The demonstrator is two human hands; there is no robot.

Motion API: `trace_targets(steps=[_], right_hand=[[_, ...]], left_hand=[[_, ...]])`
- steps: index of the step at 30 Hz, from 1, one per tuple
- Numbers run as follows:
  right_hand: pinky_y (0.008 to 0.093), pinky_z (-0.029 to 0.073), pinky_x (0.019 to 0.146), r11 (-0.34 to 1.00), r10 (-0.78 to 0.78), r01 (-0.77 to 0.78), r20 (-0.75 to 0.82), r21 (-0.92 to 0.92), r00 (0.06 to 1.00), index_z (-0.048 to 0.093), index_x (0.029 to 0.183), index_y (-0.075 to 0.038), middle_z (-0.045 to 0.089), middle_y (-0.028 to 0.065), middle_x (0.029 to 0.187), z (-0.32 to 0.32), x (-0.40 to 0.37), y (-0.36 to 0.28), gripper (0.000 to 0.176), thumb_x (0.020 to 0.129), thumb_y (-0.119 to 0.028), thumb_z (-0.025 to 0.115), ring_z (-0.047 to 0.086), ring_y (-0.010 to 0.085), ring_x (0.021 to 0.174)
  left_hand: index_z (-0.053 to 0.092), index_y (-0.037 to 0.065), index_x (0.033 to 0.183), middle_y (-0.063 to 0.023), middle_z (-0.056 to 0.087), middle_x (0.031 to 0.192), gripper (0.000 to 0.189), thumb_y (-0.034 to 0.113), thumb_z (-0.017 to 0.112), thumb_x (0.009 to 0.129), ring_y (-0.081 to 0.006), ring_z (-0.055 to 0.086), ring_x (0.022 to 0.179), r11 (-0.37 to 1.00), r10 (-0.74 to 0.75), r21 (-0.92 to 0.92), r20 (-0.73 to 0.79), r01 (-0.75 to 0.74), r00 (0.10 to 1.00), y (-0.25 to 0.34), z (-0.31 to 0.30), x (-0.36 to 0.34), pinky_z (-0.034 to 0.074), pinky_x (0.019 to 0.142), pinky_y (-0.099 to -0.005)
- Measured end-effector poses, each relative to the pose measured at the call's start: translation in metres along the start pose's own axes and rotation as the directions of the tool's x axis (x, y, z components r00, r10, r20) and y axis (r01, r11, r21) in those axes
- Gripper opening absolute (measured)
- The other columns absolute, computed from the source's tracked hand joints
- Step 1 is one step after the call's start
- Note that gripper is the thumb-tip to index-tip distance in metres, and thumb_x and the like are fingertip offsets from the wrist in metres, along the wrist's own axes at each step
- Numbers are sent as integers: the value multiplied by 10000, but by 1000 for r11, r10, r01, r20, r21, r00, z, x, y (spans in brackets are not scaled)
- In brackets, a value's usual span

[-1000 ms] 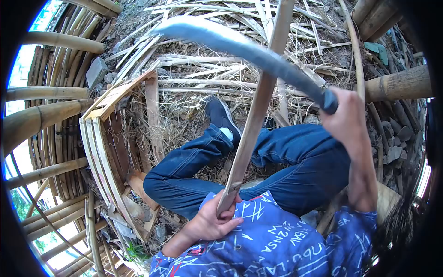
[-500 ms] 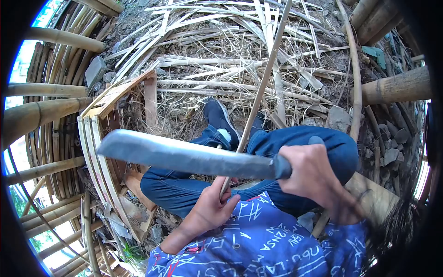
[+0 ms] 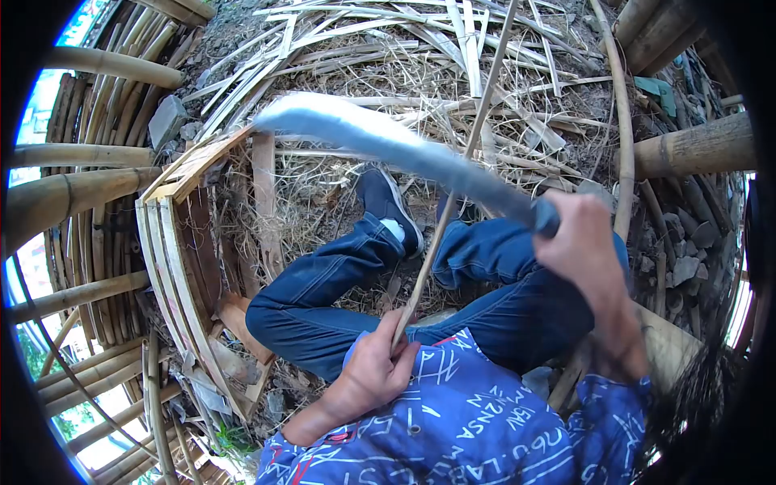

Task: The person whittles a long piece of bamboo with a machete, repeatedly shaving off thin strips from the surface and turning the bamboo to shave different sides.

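My right hand (image 3: 580, 242) is wrapped round the dark handle of a machete (image 3: 364, 139). Its broad blade, a little smeared by motion, reaches left across the view and overlaps a long thin bamboo strip (image 3: 428, 263). Near my lap, my left hand (image 3: 377, 365) grips the lower end of that strip between thumb and fingers. From there the strip slants up and away, past my shoes (image 3: 384, 206), to the top of the view. My bent legs in blue jeans (image 3: 323, 295) lie on both sides of it.
Split bamboo strips (image 3: 388, 56) and fine shavings (image 3: 323, 182) litter the ground ahead. A wooden crate (image 3: 174, 267) stands close on my left. Bamboo poles (image 3: 105, 194) line the left side, and a thick pole (image 3: 695, 149) juts in at right near stones (image 3: 685, 271).
My right hand has moved up and to the right, carrying the machete farther from my lap along the strip. My left hand stays nearly in place on the strip.
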State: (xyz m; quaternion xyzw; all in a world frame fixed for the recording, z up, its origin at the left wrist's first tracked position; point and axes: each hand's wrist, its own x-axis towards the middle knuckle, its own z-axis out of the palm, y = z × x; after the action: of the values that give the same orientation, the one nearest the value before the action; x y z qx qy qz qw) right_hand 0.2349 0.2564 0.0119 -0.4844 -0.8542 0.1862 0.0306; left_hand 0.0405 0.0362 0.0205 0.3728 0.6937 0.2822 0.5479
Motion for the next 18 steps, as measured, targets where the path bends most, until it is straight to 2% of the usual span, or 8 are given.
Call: trace_targets(steps=[3, 6, 8, 10, 13, 15, 17, 18], right_hand=[[464, 522, 702, 991, 120, -126, -111, -51, 987, 675, 811, -81, 662, 187, 756, -16, 18, 18, 139, 685, -139, 680, 651, 387, 750], [459, 516, 692, 989, 135, -143, -142, -45, 981, 664, 799, -66, 655, 188, 738, -25, 19, 20, 127, 693, -135, 679, 647, 390, 746], [457, 510, 680, 996, 83, -87, -152, -21, 985, 655, 788, -56, 646, 188, 717, -25, 10, 16, 121, 692, -126, 679, 645, 387, 740], [450, 497, 639, 996, 31, -23, -87, 87, 996, 638, 759, -61, 644, 171, 701, -19, -5, 3, 135, 660, -135, 694, 647, 373, 719], [429, 486, 592, 953, -191, 187, -6, 240, 981, 605, 713, -81, 631, 136, 670, -5, -24, -21, 184, 604, -173, 720, 642, 349, 661], [414, 487, 573, 933, -277, 259, 40, 250, 960, 591, 703, -92, 609, 118, 637, -1, -33, -38, 199, 596, -194, 723, 636, 323, 616], [406, 488, 559, 918, -311, 298, 8, 263, 950, 592, 708, -86, 605, 105, 627, 8, -36, -47, 202, 611, -207, 721, 634, 304, 593], [402, 492, 556, 919, -328, 313, 27, 241, 944, 595, 711, -83, 609, 102, 630, 11, -35, -52, 205, 615, -214, 720, 635, 301, 594]], left_hand=[[488, 19, 1173, -18, 358, 614, 334, -11, 602, 861, -105, 357, 558, 1000, 15, 4, -3, -15, 1000, -4, 0, -8, 324, 528, -285], [496, 24, 1159, -20, 374, 613, 321, -5, 611, 860, -104, 364, 557, 999, 9, 32, -29, -9, 1000, -11, 0, -10, 330, 525, -286], [500, 26, 1145, -21, 393, 621, 303, 1, 611, 864, -104, 373, 560, 1000, 1, 16, -42, -1, 999, -7, -1, -7, 334, 525, -286], [504, 29, 1131, -21, 411, 629, 286, 6, 611, 867, -104, 382, 564, 1000, -3, 0, -46, 3, 999, -2, -2, 0, 339, 524, -287], [504, 16, 1105, -23, 440, 650, 231, 21, 592, 892, -106, 399, 574, 995, 92, -28, -47, -93, 995, 5, -4, 11, 348, 531, -286], [503, 0, 1095, -23, 452, 669, 191, 32, 565, 918, -104, 413, 584, 983, 174, -44, -85, -178, 981, 8, -5, 15, 350, 538, -284], [518, -23, 1055, -26, 450, 667, 138, 53, 541, 941, -92, 402, 598, 983, 178, -22, -101, -181, 979, 3, -7, 14, 348, 554, -275], [524, -24, 1070, -130, 527, 751, 166, 50, 545, 923, -267, 500, 689, 986, 169, 4, -74, -169, 983, 2, -9, 14, 410, 628, -348]])
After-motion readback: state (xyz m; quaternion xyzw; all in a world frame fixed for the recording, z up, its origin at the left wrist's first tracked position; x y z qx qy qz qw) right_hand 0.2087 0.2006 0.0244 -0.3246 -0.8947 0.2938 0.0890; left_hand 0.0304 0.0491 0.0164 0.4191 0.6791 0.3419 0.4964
